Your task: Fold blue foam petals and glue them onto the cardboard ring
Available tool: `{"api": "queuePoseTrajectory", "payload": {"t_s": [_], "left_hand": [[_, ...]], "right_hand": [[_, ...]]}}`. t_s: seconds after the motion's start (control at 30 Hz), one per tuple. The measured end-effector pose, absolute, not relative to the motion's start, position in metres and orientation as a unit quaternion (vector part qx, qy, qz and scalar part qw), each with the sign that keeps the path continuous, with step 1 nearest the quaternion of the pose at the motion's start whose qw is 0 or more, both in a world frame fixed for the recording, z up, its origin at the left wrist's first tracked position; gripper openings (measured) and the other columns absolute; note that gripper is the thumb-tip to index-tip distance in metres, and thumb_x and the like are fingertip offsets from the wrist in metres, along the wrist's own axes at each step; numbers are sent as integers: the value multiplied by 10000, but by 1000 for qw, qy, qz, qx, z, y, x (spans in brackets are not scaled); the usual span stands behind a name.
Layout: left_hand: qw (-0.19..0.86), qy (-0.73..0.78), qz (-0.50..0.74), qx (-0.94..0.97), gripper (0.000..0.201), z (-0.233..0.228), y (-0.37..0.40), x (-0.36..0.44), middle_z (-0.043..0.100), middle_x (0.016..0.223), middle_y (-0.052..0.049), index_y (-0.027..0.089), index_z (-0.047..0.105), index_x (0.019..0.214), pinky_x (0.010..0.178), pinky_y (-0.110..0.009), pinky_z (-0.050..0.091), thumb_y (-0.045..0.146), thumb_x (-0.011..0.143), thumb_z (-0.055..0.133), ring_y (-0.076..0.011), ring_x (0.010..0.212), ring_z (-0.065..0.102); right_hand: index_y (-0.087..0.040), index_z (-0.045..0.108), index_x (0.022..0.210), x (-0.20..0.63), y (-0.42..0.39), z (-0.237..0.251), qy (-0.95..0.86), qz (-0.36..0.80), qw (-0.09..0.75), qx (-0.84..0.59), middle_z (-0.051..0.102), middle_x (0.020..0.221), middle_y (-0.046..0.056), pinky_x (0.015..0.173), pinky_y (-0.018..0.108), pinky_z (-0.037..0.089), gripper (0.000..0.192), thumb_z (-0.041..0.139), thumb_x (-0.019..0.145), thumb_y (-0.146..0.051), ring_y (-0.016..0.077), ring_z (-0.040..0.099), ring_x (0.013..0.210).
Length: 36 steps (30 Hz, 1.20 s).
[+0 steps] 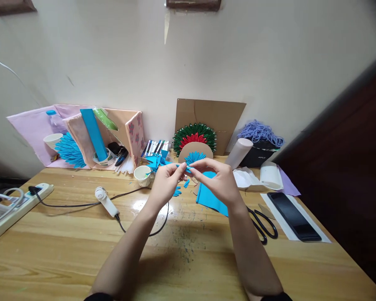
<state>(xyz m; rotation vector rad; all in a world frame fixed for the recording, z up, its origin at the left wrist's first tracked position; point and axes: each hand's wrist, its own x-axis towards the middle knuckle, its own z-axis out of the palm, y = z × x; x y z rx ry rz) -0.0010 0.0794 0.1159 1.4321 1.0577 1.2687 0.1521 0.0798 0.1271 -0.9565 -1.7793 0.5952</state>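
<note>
- Black-handled scissors (264,241) are lying at right.
- Blue sheet (210,200) is lying below right hand (219,179).
- Left hand (166,184) and right hand are pinching small blue piece (188,169), apparently folded, above table (65,255).
- Blue-petalled cardboard disc (192,147) is showing behind fingertips.
- Green-and-red petal fan (193,137) is standing beyond.

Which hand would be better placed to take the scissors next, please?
Probably the right hand: the scissors lie on its side, farther from the left hand. Both hands hold a blue piece.
</note>
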Motion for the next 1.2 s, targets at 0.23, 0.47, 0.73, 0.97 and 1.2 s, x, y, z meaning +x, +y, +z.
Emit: {"api": "queuePoseTrajectory", "payload": {"t_s": [0.23, 0.47, 0.73, 0.97, 1.2], "left_hand": [[401, 427, 538, 607, 313, 116, 74, 1, 637, 620, -18, 158, 711, 783, 579, -222, 429, 407, 828, 526, -129, 606, 569], [458, 407, 528, 588, 337, 119, 74, 1, 673, 629, -36, 143, 713, 822, 618, -233, 468, 414, 835, 512, -134, 602, 594], [497, 427, 514, 554, 526, 122, 78, -3, 704, 703, -84, 117, 720, 787, 590, -252, 475, 549, 832, 424, -143, 585, 600], [492, 421, 520, 557, 307, 122, 75, -4, 703, 728, -44, 147, 704, 745, 594, -211, 458, 427, 780, 582, -106, 591, 579], [471, 414, 531, 570, 261, 123, 73, -2, 673, 708, -33, 143, 667, 759, 615, -211, 480, 385, 796, 575, -111, 626, 594]], "right_hand": [[-178, 693, 781, 148, 80, 125, -674, 318, 524, -411, 710, 746, 43, 635, 302, 570, 136, 654, 742, -303, 173, 676, 692], [-184, 695, 781, 150, 76, 126, -685, 262, 535, -419, 713, 780, 49, 661, 329, 567, 116, 640, 760, -283, 185, 676, 713], [-253, 673, 882, 152, 76, 128, -782, 50, 514, -348, 701, 839, 20, 732, 351, 515, 138, 574, 818, -183, 180, 635, 786], [-266, 659, 927, 155, 76, 128, -806, 27, 492, -328, 690, 886, 21, 758, 348, 507, 174, 569, 817, -165, 183, 627, 834], [-237, 636, 895, 157, 74, 134, -811, 35, 487, -323, 683, 883, 32, 788, 355, 492, 135, 565, 819, -150, 183, 617, 864]]}}
